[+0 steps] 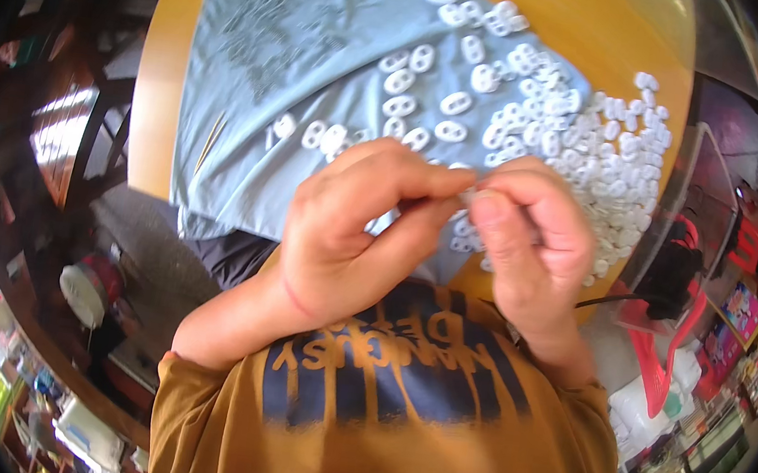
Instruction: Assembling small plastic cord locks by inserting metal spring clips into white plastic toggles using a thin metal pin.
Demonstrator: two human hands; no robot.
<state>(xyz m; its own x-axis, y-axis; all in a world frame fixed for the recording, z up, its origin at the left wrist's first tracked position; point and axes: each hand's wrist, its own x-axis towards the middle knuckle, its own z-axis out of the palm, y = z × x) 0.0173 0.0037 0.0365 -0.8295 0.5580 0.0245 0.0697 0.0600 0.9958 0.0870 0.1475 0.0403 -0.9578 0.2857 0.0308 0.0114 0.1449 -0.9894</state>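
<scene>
Brown shirt cloth (429, 463) lies nearest, and just beyond it the left hand (350, 206) and right hand (540, 240) meet, each thumb and forefinger pinched nearly closed on a small pale piece (467, 196), mostly hidden, above the near right part of a blue-grey cloth (250, 191). Fine fitting or aligning seems in hand; the next move likely calls for steady tips and light pressure. Farther out, white two-holed ovals (455, 103) crowd rightward onto the wooden table (156, 112); thin greyish slips (281, 28) lie far left, slim sticks (210, 141) nearer.
</scene>
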